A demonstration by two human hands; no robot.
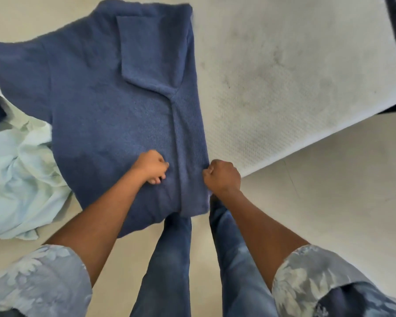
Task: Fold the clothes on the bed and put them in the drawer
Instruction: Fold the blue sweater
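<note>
Lower centre of frame | I am watching the right hand (pixel 223 177) gripping the folded edge of the blue sweater (pixel 114 99) | left hand (pixel 151 167) resting curled on it, grasp undeterminable

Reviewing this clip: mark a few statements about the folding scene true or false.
1. Both hands are on the blue sweater. True: the left hand rests on its body and the right hand is at its edge.
2. The sweater's side near the right hand is folded over, sleeve included. True.
3. The pale garment is neatly folded. False: it lies crumpled beside the sweater, on the left hand's side.
4. The right hand lies flat and open. False: its fingers are curled, gripping the folded edge.
5. The sweater lies on a dark bedspread. False: it lies on a white mattress.
</note>
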